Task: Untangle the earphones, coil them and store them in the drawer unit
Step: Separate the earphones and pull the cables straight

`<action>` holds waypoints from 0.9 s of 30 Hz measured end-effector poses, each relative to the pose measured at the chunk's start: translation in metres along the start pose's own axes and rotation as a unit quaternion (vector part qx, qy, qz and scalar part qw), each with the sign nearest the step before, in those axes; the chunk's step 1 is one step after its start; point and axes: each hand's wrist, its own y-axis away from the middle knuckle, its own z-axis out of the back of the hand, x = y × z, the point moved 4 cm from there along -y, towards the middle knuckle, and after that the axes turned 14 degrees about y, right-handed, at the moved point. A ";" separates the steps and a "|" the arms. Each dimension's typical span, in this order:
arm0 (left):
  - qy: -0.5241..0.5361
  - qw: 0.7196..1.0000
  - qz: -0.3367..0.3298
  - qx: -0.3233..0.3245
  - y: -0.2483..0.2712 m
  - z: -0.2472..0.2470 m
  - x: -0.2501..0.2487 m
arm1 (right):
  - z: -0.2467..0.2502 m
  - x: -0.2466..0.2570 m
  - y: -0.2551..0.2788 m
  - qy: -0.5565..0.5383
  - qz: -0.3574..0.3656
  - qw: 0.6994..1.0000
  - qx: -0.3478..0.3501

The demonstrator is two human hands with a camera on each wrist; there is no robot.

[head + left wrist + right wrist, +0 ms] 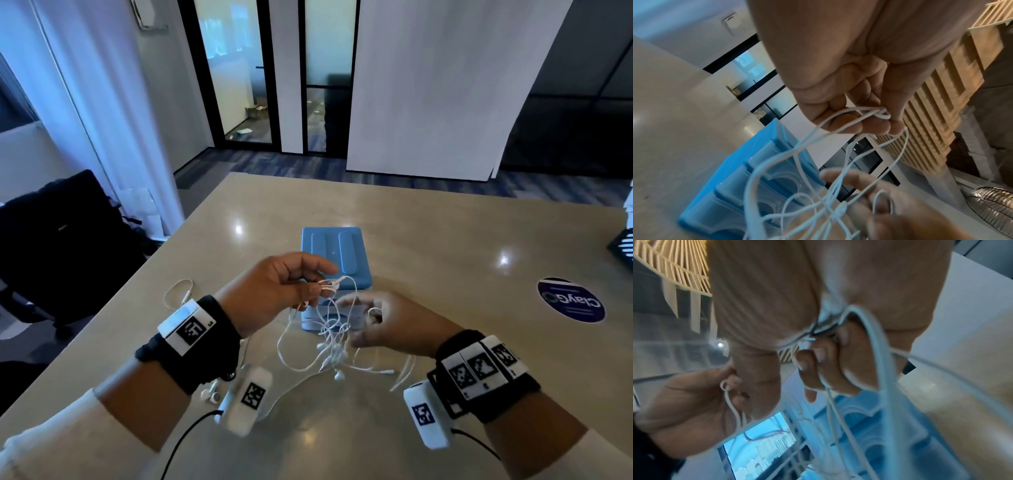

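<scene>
Earphones point(330, 337) hang knotted between our hands, left hand point(274, 291) pinching the upper strands, right hand point(387, 325) curled around a lower loop.

The drawer unit point(334, 260) stands mid-counter point(428, 240). Before it hang the tangled earphones point(330, 334), left hand point(274, 284) to its left, right hand point(394, 325) to its right. A round sticker point(571, 299) lies far right of it.
</scene>
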 end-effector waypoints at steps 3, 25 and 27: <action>-0.018 1.000 0.006 0.003 0.000 -0.003 0.001 | 0.009 0.017 0.004 -0.052 0.041 0.995 -0.078; -0.128 0.988 0.081 -0.039 0.006 0.003 0.008 | 0.061 0.059 0.042 -0.012 0.093 0.984 -0.149; -0.117 0.990 0.077 -0.034 0.005 0.002 0.009 | 0.059 0.069 0.046 -0.019 0.128 0.978 -0.162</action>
